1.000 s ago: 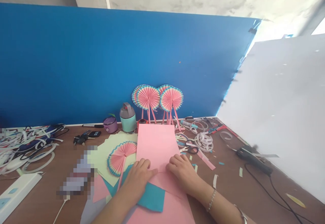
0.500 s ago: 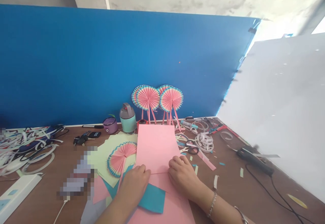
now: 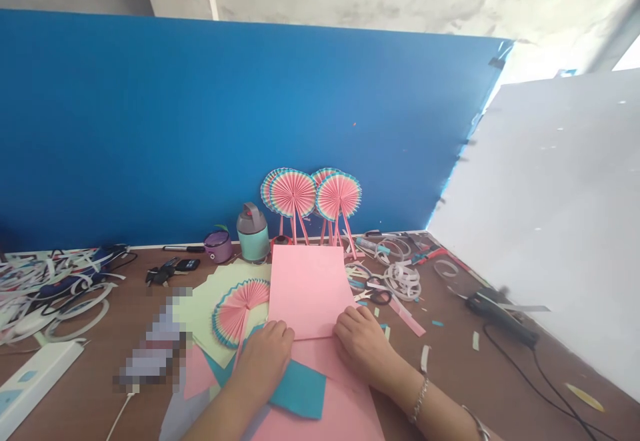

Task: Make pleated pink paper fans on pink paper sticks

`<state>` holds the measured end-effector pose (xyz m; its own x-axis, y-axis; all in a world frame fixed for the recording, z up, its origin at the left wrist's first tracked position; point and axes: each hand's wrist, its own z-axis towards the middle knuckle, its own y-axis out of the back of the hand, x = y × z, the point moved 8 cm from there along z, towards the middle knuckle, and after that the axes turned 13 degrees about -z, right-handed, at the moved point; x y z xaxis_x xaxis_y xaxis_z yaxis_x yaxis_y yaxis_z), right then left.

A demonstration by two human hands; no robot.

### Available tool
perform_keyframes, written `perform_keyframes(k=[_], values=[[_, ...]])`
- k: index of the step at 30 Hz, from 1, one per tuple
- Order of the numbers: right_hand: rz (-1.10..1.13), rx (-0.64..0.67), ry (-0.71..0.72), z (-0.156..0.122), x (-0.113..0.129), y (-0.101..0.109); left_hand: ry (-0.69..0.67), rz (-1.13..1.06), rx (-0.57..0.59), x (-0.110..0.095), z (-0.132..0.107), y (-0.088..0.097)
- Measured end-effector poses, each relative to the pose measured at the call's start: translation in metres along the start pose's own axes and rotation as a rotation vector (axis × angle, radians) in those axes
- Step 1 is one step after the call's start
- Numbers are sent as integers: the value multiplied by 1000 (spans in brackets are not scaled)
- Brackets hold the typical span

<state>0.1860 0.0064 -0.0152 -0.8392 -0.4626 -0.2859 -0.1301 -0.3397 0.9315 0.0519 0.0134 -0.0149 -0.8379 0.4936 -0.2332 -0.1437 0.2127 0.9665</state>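
Note:
A pink sheet of paper (image 3: 310, 288) lies in the middle of the desk, with a narrow fold along its near edge. My left hand (image 3: 267, 358) is closed at the left end of that edge, fingers curled onto the paper. At the right end my right hand (image 3: 361, 342) grips the same edge, its thumb hidden beneath the fingers. Under my hands are more pink paper (image 3: 340, 408) and a teal paper piece (image 3: 301, 391). Beside my left hand rests a pleated pink paper fan (image 3: 240, 314), on pale green sheets (image 3: 200, 314).
Several round paper fans (image 3: 293, 193) stand against the blue partition (image 3: 200, 128). A teal-grey flask (image 3: 253, 234) and a purple pot (image 3: 218, 246) are at the back. Scissors (image 3: 377, 292) and paper scraps lie right; a power strip (image 3: 40, 384) lies left.
The fingers of both hands have shifted very slightly along the folded near edge of the pink sheet. The view has moved a little; the other things stay in place.

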Motion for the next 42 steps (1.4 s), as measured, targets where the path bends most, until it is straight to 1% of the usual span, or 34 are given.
perform_keyframes(k=[3, 6, 13, 18, 21, 26, 29, 31, 34, 38, 40, 42], values=[[17, 1, -7, 1, 0, 5, -4, -13, -45, 1, 0, 0], [25, 12, -2, 1, 0, 7, -4, -18, -66, 1, 1, -1], [53, -63, 79, 4, 10, 8, -2, -36, -50, -2, 2, -3], [42, -43, 55, 4, 7, 4, 22, -63, -1, -1, 0, 0], [41, -5, 21, 2, 0, 0, 34, -85, 14, 1, -1, 0], [71, 105, -61, -3, -14, -6, 31, -118, -13, 6, -1, -1], [94, 161, -85, -5, -19, -5, 37, -157, -20, 8, -1, -1], [113, 176, -109, -6, -24, -2, 34, -209, -32, 10, -3, 1], [219, 165, -145, -8, -34, 2, 30, -305, -65, 13, -4, 5], [508, 133, -155, -10, -47, 3, 37, -409, -100, 19, -3, 7], [618, 135, -174, -12, -52, 0, 36, -429, -109, 19, -3, 7], [651, 146, -207, -13, -54, -2, 34, -412, -105, 17, -3, 8]])
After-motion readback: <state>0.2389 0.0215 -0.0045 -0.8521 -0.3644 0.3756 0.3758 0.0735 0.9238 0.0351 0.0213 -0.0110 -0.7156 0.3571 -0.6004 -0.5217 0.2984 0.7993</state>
